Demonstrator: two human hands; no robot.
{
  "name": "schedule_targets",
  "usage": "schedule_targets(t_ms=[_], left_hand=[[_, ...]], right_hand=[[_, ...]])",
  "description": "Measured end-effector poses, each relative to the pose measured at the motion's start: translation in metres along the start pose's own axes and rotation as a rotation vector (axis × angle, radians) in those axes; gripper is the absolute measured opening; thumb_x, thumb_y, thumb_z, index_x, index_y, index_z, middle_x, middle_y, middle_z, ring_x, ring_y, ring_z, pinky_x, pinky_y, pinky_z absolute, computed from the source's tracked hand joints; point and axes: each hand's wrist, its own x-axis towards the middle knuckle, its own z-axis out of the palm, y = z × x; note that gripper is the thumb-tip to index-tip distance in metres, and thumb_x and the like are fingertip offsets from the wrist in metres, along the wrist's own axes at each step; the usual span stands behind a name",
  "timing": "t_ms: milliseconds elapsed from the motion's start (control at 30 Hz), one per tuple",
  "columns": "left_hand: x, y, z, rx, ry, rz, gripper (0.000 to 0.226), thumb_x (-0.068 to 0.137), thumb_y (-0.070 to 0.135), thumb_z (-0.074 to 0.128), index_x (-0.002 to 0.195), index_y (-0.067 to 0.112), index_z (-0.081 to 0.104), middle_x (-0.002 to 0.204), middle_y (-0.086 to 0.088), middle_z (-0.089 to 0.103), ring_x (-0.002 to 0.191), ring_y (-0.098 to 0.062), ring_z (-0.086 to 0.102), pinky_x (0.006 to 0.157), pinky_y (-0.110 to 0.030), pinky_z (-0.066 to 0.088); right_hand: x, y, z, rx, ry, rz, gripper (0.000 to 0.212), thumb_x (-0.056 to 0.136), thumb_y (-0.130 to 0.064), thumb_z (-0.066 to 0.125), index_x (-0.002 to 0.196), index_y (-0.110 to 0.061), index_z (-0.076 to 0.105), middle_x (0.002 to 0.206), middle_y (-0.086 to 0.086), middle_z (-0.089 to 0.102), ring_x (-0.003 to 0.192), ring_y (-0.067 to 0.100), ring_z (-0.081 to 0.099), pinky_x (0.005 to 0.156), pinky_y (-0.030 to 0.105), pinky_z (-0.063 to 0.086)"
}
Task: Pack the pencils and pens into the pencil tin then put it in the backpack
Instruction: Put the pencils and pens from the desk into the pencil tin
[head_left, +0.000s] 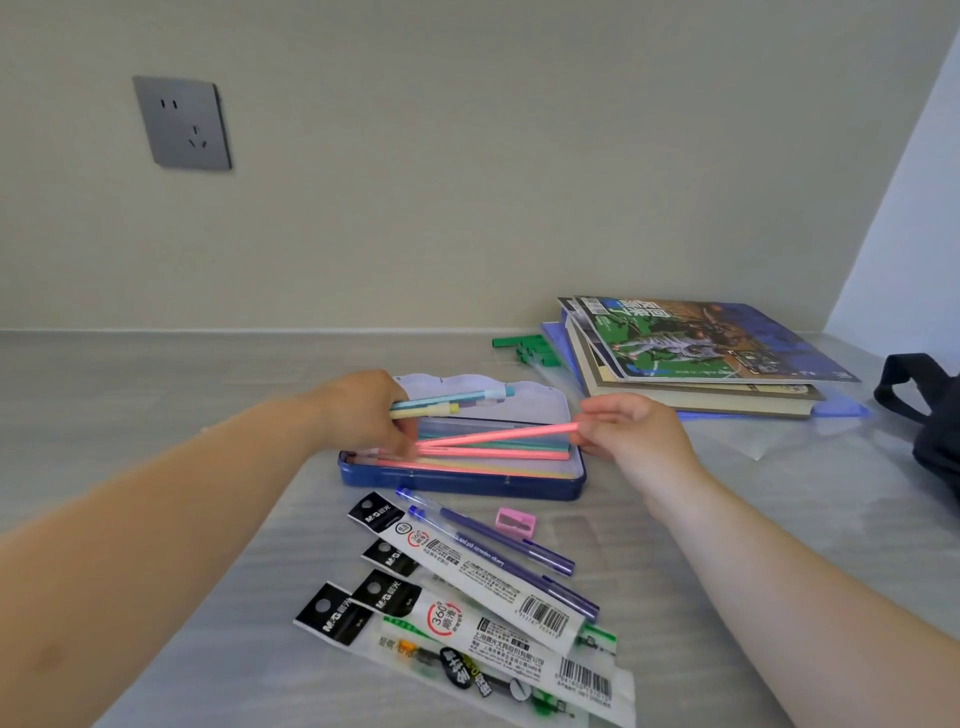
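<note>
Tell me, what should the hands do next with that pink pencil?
Probably lower the pink pencil flat into the blue tin. The right hand holds one end raised, while the other end already sits among the pencils inside.

grey table (156, 395) bears pencil tin (457, 486), pens (498, 545), refill packs (467, 613), books (696, 358).
</note>
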Motion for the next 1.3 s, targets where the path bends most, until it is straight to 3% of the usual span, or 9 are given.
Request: schedule_targets(t_ms=[100, 267, 367, 467, 633, 800, 1033, 1200, 1300], left_hand=[[-0.003, -0.013, -0.006, 0.092, 0.018, -0.058, 0.022, 0.07, 0.022, 0.07, 0.058, 0.022, 0.052, 0.056, 0.005, 0.049, 0.067, -0.02, 0.051, 0.052, -0.022, 0.034], [-0.004, -0.025, -0.004, -0.011, 0.073, -0.073, 0.024, 0.07, 0.015, 0.07, 0.055, 0.025, 0.055, 0.055, 0.006, 0.051, 0.053, -0.008, 0.047, 0.048, -0.016, 0.035], [-0.002, -0.023, -0.001, -0.024, 0.107, -0.085, 0.023, 0.069, 0.019, 0.073, 0.055, 0.026, 0.055, 0.057, 0.006, 0.053, 0.064, -0.019, 0.054, 0.055, -0.023, 0.039], [-0.001, -0.021, -0.002, -0.005, 0.152, -0.119, 0.015, 0.07, 0.024, 0.072, 0.061, 0.021, 0.06, 0.057, 0.005, 0.05, 0.072, -0.024, 0.052, 0.053, -0.023, 0.034], [-0.002, -0.022, -0.002, -0.009, 0.091, -0.139, 0.031, 0.075, 0.024, 0.067, 0.049, 0.02, 0.049, 0.054, -0.001, 0.047, 0.069, -0.026, 0.047, 0.052, -0.026, 0.031], [-0.009, -0.029, -0.009, -0.249, 0.249, -0.127, 0.02, 0.082, 0.02, 0.06, 0.082, 0.001, 0.067, 0.074, -0.012, 0.052, 0.067, -0.024, 0.043, 0.052, -0.025, 0.031], [-0.017, -0.028, -0.009, -0.219, 0.237, -0.137, 0.024, 0.083, 0.023, 0.059, 0.068, 0.005, 0.057, 0.061, -0.008, 0.046, 0.058, -0.022, 0.039, 0.048, -0.023, 0.028], [-0.016, -0.026, -0.014, -0.236, 0.306, -0.118, 0.034, 0.085, 0.022, 0.058, 0.053, 0.014, 0.049, 0.055, -0.003, 0.049, 0.052, -0.017, 0.043, 0.049, -0.022, 0.03], [-0.016, -0.019, -0.013, -0.185, 0.265, -0.088, 0.03, 0.085, 0.023, 0.056, 0.06, 0.009, 0.05, 0.061, -0.007, 0.05, 0.057, -0.022, 0.043, 0.051, -0.025, 0.03]], right_hand=[[0.007, -0.003, -0.007, 0.036, 0.029, -0.009, 0.031, 0.082, 0.011, 0.054, 0.064, -0.014, 0.057, 0.062, 0.006, 0.058, 0.034, -0.004, 0.057, 0.048, 0.007, 0.05], [0.013, -0.001, -0.03, 0.245, 0.102, 0.051, 0.028, 0.084, 0.01, 0.051, 0.066, -0.01, 0.056, 0.034, -0.004, 0.063, 0.035, 0.001, 0.061, 0.045, 0.009, 0.053], [0.012, 0.001, -0.031, 0.287, 0.069, 0.067, 0.026, 0.085, 0.01, 0.051, 0.068, -0.009, 0.055, 0.034, -0.005, 0.062, 0.035, 0.002, 0.061, 0.044, 0.01, 0.053], [0.01, 0.001, -0.026, 0.296, 0.021, 0.079, 0.025, 0.084, 0.01, 0.051, 0.068, -0.009, 0.056, 0.035, -0.004, 0.063, 0.036, 0.002, 0.061, 0.045, 0.011, 0.054], [0.006, 0.001, -0.021, 0.265, -0.028, 0.056, 0.026, 0.083, 0.011, 0.052, 0.068, -0.009, 0.056, 0.037, -0.004, 0.064, 0.037, 0.002, 0.062, 0.046, 0.011, 0.054], [0.003, 0.006, -0.008, 0.106, -0.018, -0.02, 0.027, 0.083, 0.005, 0.056, 0.067, -0.017, 0.058, 0.055, -0.004, 0.066, 0.042, -0.002, 0.063, 0.054, 0.006, 0.051], [0.005, 0.008, -0.012, 0.2, 0.003, -0.03, 0.026, 0.084, 0.006, 0.054, 0.069, -0.014, 0.057, 0.043, -0.01, 0.067, 0.047, 0.0, 0.066, 0.07, 0.018, 0.052], [-0.001, 0.013, 0.005, 0.099, -0.033, -0.073, 0.028, 0.082, 0.008, 0.056, 0.065, -0.014, 0.058, 0.043, -0.01, 0.065, 0.043, -0.004, 0.062, 0.056, 0.007, 0.05], [-0.008, 0.01, 0.012, -0.054, -0.094, -0.141, 0.02, 0.083, 0.005, 0.057, 0.072, -0.012, 0.059, 0.071, 0.003, 0.066, 0.059, 0.002, 0.062, 0.052, -0.001, 0.043]])
